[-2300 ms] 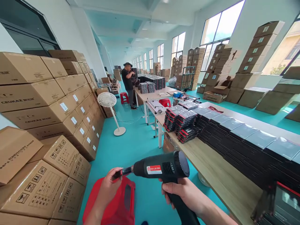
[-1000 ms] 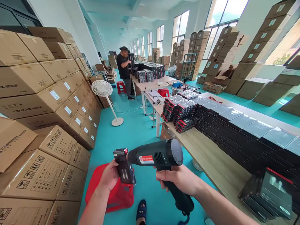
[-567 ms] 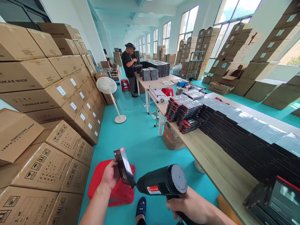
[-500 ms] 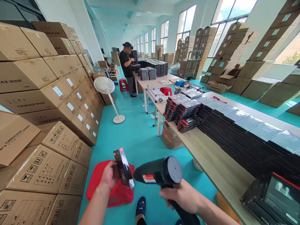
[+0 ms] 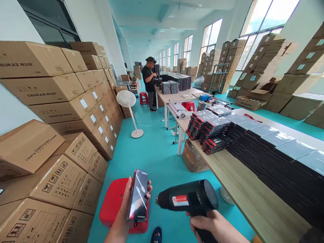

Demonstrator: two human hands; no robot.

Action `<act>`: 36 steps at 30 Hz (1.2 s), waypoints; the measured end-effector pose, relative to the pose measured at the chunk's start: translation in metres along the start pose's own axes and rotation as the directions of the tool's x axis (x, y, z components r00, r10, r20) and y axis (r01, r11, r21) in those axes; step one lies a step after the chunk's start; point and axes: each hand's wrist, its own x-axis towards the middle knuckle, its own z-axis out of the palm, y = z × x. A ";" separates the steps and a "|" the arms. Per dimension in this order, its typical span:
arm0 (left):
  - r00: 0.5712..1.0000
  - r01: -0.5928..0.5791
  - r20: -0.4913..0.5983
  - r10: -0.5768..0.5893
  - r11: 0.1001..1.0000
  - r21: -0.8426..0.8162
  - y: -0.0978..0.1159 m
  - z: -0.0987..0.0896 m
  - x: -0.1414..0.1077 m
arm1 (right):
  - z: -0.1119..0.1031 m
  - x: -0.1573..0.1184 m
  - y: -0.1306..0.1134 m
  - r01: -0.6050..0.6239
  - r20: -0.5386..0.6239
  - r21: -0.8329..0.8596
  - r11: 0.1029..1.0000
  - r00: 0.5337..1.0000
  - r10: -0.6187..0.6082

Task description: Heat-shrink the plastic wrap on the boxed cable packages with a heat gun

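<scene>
My left hand [image 5: 126, 199] is closed around a slim black box [image 5: 139, 194] in shiny clear film, with a white cable pictured on its face. The box stands tilted, its printed front toward me. In my right hand [image 5: 206, 222] is a black heat gun [image 5: 188, 195] with a red and white label, gripped by the handle. Its nozzle points left at the box, a short gap apart. Below the left hand is a red plastic stool [image 5: 113, 199] on the floor.
Right of me runs a long table [image 5: 243, 182] bearing rows of black film-wrapped boxes [image 5: 265, 162] and a pile of red-edged packs [image 5: 215, 131]. Cartons [image 5: 65, 179] are stacked on the left. A white fan [image 5: 131, 114] stands ahead; a person [image 5: 149, 82] works at a farther table.
My left hand has turned the box so its printed face shows. The heat gun has shifted right in view and sits farther from the box. My view has tilted up and left.
</scene>
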 end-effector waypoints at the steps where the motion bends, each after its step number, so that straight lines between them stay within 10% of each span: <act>1: 1.000 0.012 0.004 -0.012 1.000 -0.003 -0.003 0.001 0.002 | 0.003 0.011 0.000 0.024 -0.057 0.101 0.995 0.998 -0.018; 6: 0.994 0.099 -0.063 -0.094 0.991 0.089 -0.008 0.008 0.017 | 0.024 0.036 -0.027 0.153 -0.056 0.209 0.966 0.988 -0.145; 9: 0.997 0.077 -0.012 -0.076 0.995 0.065 -0.002 0.012 0.019 | 0.019 0.017 -0.035 0.109 0.181 -0.074 0.991 0.979 -0.094; 12: 0.997 0.050 0.060 -0.050 0.999 0.006 0.005 0.015 0.016 | 0.005 0.000 -0.029 0.086 0.136 -0.285 0.955 0.989 -0.049; 20: 0.987 0.158 -0.032 -0.155 0.976 0.151 0.000 0.019 0.009 | 0.033 0.035 -0.033 0.210 -0.027 0.180 0.961 0.978 -0.209; 25: 0.992 0.116 0.022 -0.122 0.978 0.171 0.000 0.021 0.006 | 0.029 0.040 -0.043 0.249 -0.146 0.172 0.953 0.963 -0.225; 36: 0.992 -0.032 -0.117 0.038 0.998 0.051 0.006 0.004 0.014 | 0.009 0.023 -0.014 0.085 0.101 0.066 0.994 0.991 -0.091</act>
